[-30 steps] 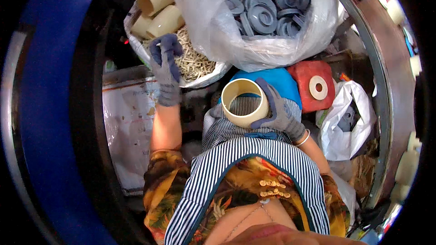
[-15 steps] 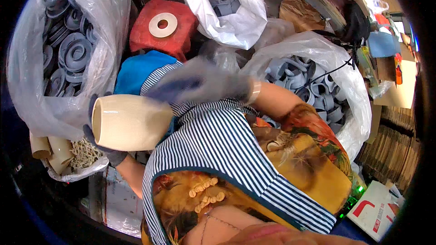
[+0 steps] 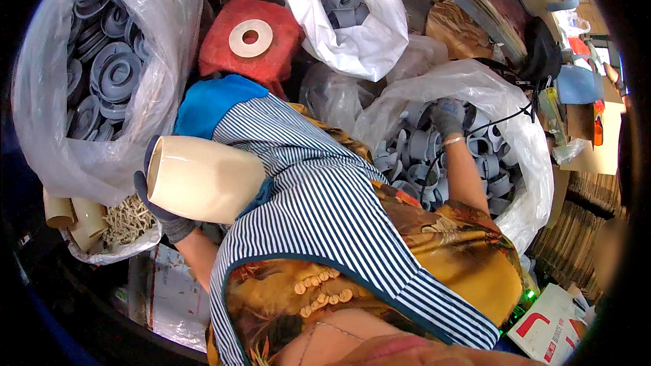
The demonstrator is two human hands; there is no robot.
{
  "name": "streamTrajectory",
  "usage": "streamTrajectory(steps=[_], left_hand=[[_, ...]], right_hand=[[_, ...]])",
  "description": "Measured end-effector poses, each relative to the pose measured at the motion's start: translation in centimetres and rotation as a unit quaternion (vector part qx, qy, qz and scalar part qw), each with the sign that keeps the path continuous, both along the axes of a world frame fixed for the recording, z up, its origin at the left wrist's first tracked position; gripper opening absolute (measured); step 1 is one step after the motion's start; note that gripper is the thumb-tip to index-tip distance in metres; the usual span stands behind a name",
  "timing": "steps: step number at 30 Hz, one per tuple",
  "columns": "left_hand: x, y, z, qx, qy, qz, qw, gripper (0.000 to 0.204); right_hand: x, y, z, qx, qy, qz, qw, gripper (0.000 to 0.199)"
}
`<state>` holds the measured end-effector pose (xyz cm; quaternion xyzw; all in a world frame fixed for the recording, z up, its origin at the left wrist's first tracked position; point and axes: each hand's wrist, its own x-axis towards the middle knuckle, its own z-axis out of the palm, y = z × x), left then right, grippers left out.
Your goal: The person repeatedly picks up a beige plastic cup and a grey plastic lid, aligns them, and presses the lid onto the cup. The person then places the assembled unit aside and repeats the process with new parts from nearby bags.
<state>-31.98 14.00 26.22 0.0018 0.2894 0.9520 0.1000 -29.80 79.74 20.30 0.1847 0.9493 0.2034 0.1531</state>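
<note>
Lying tilted on its side in front of me is a glossy cream, barrel-shaped hollow container (image 3: 207,179), its mouth turned to the left. My left hand (image 3: 163,203), in a dark grey glove, is wrapped round its mouth end; the other end rests by my striped apron (image 3: 298,176). My right hand (image 3: 449,116), gloved too, reaches into a clear plastic bag (image 3: 532,156) on the right. It is among loose grey curved plastic parts (image 3: 424,152), and its fingers are mostly hidden, so whether it grips one cannot be made out.
At the left stands a clear bag of grey round lids (image 3: 119,78). A cream ring (image 3: 250,38) lies on a red cloth-covered stool (image 3: 220,54). Beyond is a white sack (image 3: 376,41) with grey parts. Small pale pieces (image 3: 129,224) fill a bag at lower left; stacked cardboard (image 3: 576,230) stands right.
My right hand has swung from above the cream container rightward into the bag of grey parts. My left hand keeps its hold on the container, nearly in place.
</note>
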Motion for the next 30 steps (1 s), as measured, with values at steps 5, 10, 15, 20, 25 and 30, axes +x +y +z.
streamTrajectory(steps=[5,10,15,20,25,30], left_hand=[[-0.2,-0.1,-0.7,-0.007,-0.054,0.048,0.997,0.066],[-0.6,-0.1,-0.7,0.002,-0.019,0.024,1.0,0.065],[0.9,-2.0,0.1,-0.161,0.056,0.088,0.981,0.057],[0.7,0.3,-3.0,-0.149,-0.076,0.167,0.972,0.044],[-1.1,0.6,-1.0,-0.524,0.167,0.15,0.822,0.055],[-1.1,1.0,-0.5,-0.524,0.129,0.144,0.829,0.051]], right_hand=[[-1.7,4.6,-0.9,-0.101,-0.101,0.054,0.988,0.039],[-1.6,7.3,-1.6,-0.126,-0.301,0.055,0.944,0.044],[-5.2,-1.7,8.4,-0.198,-0.219,-0.076,0.952,0.044],[-7.1,-6.8,13.6,-0.506,-0.141,0.148,0.838,0.046],[-13.1,-24.9,20.9,-0.659,-0.027,0.075,0.748,0.041],[-17.7,-39.4,14.6,-0.84,-0.135,0.068,0.521,0.032]])
